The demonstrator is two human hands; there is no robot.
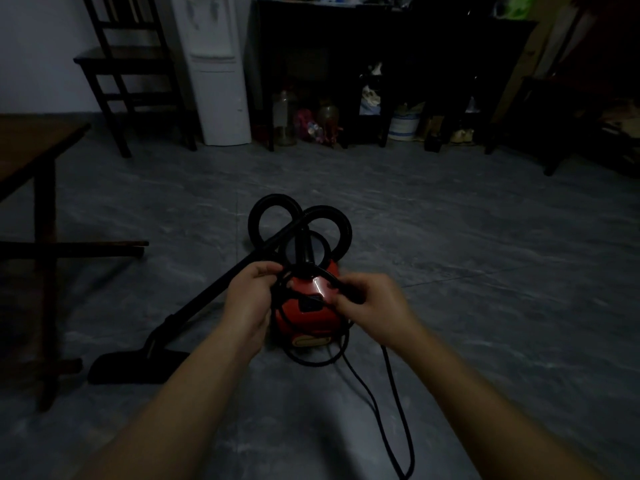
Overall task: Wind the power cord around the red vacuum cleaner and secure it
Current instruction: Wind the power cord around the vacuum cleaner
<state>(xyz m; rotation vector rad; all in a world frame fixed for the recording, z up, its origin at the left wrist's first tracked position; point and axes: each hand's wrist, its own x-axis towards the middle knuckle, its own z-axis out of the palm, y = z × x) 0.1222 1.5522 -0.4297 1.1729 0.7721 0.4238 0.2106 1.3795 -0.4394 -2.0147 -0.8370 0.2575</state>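
2 bare forearms reach in from the bottom edge toward the middle of a dim room with a grey floor (pixel 485 237). Nearest the camera, a slack run of the black power cord (pixel 398 403) trails across the floor in a long loop and rises to the right hand (pixel 372 308). That hand's fingers are curled narrow around the cord, pinching it just above the right shoulder of the red vacuum cleaner (pixel 304 317); how firm the pinch is cannot be told in the low light. The left hand (pixel 251 299) is closed on the cord too, with several strands gathered at its fingertips (pixel 273 271) against the left upper side of the machine. Between the 2 hands the cord arcs over the top of the red body, and another turn droops around its base and lies on the floor in front.

The vacuum sits on the floor directly under the hands. Its black wand (pixel 214 289) slants down to the left, ending in a floor head (pixel 135 368). Behind the body the black hose (pixel 273 200) curls in 2 loops.

Farther off stand a wooden table (pixel 41 140) at left, a dark chair (pixel 121 64), a white water dispenser (pixel 214 64) and a dark shelf unit (pixel 381 36).
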